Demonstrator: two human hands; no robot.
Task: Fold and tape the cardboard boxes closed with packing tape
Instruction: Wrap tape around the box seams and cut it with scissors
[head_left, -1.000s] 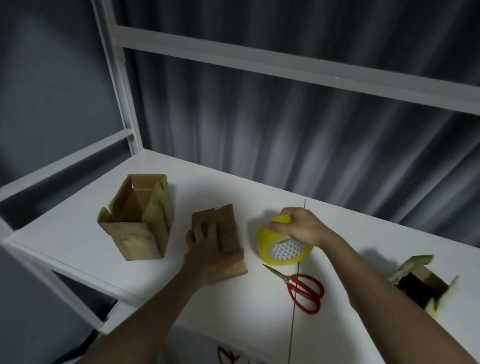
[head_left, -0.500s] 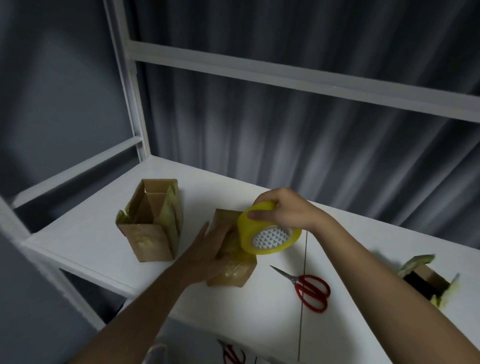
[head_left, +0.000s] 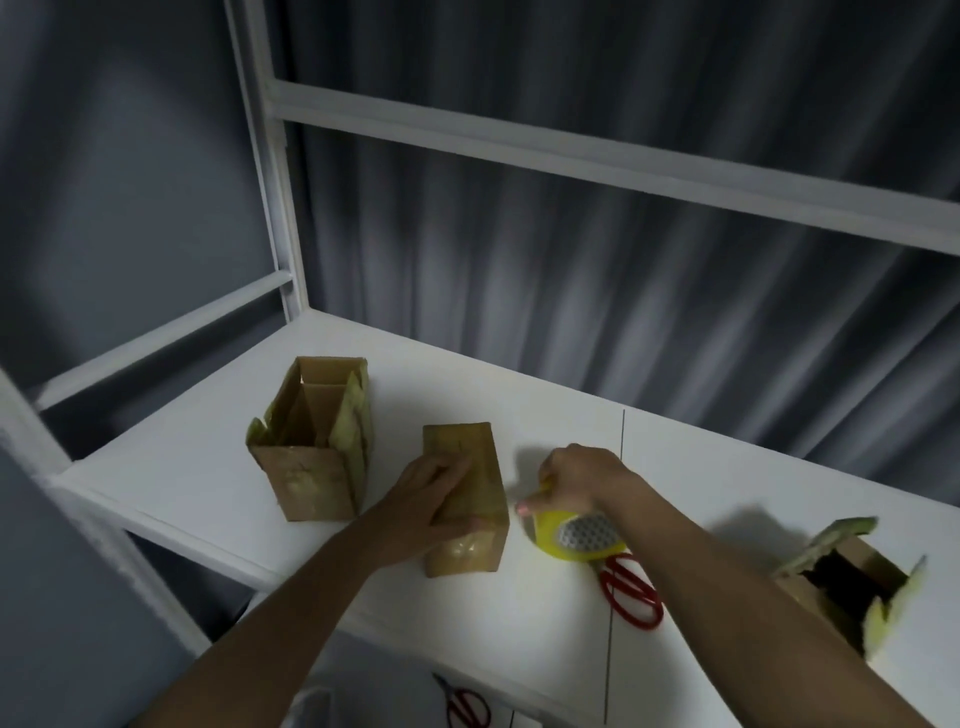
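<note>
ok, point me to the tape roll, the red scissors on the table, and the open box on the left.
tape roll (head_left: 561, 543): head view, yellow outer band.
red scissors (head_left: 631, 592): head view, handle loops.
open box (head_left: 311, 480): head view, front wall.

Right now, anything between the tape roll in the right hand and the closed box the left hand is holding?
Nothing visible. The right hand grips the tape roll just right of the closed box, with only bare white tabletop between them. The left hand rests on the box's top left side. The red scissors lie on the far side.
</note>
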